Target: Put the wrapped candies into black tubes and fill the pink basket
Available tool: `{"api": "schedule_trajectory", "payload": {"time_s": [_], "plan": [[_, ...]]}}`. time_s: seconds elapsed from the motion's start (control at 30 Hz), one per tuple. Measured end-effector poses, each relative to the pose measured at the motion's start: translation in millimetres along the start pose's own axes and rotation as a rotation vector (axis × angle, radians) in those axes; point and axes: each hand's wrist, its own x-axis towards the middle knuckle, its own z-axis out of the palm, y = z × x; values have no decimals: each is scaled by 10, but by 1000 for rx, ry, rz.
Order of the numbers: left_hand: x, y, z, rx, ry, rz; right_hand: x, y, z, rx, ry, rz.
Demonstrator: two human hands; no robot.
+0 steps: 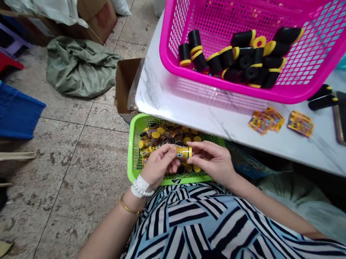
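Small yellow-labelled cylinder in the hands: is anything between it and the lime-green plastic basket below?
Only the left hand holding the cylinder and the right hand at one end; nothing else visible stands between it and the basket.

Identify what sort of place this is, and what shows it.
Probably a small workshop: a pink plastic mesh basket holds black cylinders with yellow ends, a lime-green plastic mesh basket holds printed cylinders, and flat orange printed pieces lie on the white marbled tabletop.
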Motion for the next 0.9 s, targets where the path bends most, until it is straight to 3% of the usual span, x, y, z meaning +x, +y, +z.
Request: {"api": "schedule_trajectory", "payload": {"time_s": [0.07, 0.23, 0.37, 0.53, 0.63, 0.73, 0.9], "plan": [[-8, 7, 4, 24, 7, 15, -26, 10, 1, 10, -36, 15], [-1, 176, 32, 321, 7, 300, 27, -37, 22, 386, -52, 382], [16, 286, 9, 535, -69, 467, 111, -97, 20, 614, -105, 564], [-9, 261, -84, 593, -108, 548, 135, -67, 40, 763, -243, 713], [-41, 185, -131, 643, -71, 487, 109, 14, 90, 745, -273, 754], [-56, 71, -144, 496, -43, 269, 46, 95, 145, 593, -232, 590], [-30, -98, -103, 262, 4, -22, -62, 157, 183, -32, -106, -45]]}}
